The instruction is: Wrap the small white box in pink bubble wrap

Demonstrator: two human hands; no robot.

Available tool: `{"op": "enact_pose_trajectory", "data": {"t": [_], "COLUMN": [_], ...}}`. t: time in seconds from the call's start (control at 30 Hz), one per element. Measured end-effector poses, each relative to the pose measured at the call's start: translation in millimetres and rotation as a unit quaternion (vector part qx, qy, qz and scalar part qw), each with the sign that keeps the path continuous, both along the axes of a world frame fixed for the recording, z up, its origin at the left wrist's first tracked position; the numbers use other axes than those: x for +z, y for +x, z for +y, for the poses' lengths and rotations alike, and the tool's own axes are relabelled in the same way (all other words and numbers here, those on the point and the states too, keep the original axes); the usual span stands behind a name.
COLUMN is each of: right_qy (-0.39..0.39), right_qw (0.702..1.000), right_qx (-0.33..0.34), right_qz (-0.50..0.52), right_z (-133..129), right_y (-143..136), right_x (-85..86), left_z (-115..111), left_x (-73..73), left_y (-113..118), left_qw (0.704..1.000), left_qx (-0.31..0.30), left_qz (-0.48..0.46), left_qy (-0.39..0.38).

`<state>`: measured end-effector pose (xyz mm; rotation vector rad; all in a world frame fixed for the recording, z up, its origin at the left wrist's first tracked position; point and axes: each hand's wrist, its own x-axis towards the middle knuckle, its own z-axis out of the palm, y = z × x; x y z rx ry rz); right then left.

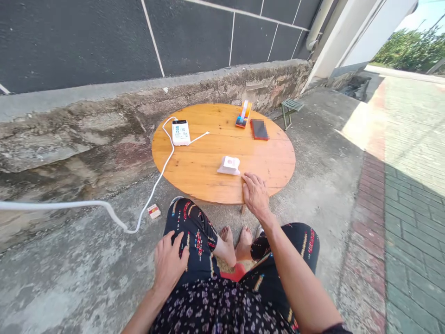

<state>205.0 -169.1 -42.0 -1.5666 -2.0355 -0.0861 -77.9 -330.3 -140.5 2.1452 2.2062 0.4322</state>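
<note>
My left hand (pixel 170 260) lies on my left thigh, fingers spread, holding nothing. My right hand (pixel 255 192) rests flat on the near edge of the round wooden table (pixel 205 181), its fingers apart and nothing in them. Just beyond and to the left of its fingertips sits a small white box-like item (pixel 230 165) in what looks like a clear wrapper. Toward the table's back stand an orange tape dispenser (pixel 244 114) and a dark flat object with red edges (pixel 259 130), partly blurred. At the back left is a white device (pixel 181 132) with a dark top.
A white cable (pixel 153 189) runs from the device over the table's left edge and off to the left. A small red and white packet (pixel 154 211) lies on the ground. Behind the table are a stone-based wall (pixel 114 134) and a folding stool (pixel 291 107).
</note>
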Motion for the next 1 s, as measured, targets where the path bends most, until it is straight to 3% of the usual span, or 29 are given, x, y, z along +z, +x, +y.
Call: {"op": "enact_pose_trajectory", "data": {"t": [0.07, 0.17, 0.3, 0.47, 0.8, 1.0], "right_qy": [-0.001, 0.001, 0.010, 0.010, 0.026, 0.019], "right_qw": [1.000, 1.000, 1.000, 1.000, 0.999, 0.999], "right_qx": [0.002, 0.008, 0.009, 0.010, 0.003, 0.000], "right_qz": [0.005, 0.012, 0.024, 0.027, 0.028, 0.029], "right_z": [0.0, 0.5, 1.7, 3.3, 4.8, 3.0], "right_y": [0.1, 0.9, 2.1, 3.2, 1.7, -1.1], "right_x": [0.0, -0.8, -2.7, -4.4, -8.4, -5.0], "left_z": [5.1, 3.2, -12.1, -30.6, -37.9, -30.6], "left_x": [8.1, 11.7, 5.9, -4.7, -15.6, -5.9], "left_y": [5.9, 14.4, 31.3, 48.7, 36.1, 35.3], "left_qw": [1.000, 0.999, 0.987, 0.964, 0.950, 0.946], "left_qx": [-0.001, -0.049, -0.118, -0.147, -0.129, -0.173], "left_qz": [0.007, -0.008, -0.056, -0.098, -0.119, -0.142], "left_qy": [0.000, -0.011, -0.092, -0.201, -0.257, -0.234]}}
